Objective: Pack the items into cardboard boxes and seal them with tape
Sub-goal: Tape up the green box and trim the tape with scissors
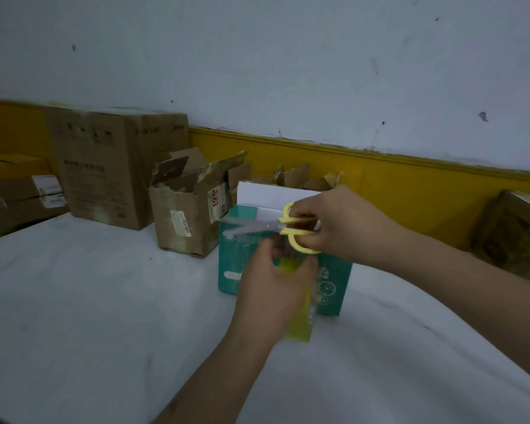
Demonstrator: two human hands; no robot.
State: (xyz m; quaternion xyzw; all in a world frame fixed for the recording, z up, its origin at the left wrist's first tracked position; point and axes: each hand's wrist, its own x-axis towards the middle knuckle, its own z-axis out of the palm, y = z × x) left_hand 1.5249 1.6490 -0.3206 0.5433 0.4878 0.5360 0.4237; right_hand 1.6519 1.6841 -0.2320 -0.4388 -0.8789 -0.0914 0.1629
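Scissors (276, 229), yellow-handled, blades apart: right hand (344, 224) grips the loops, above the open teal box (231, 258). Packet (300, 327), yellow with clear film: left hand (273, 289) pinches its top, in front of the box. Probably light, flimsy, slippery; best held by its stiffer edge.
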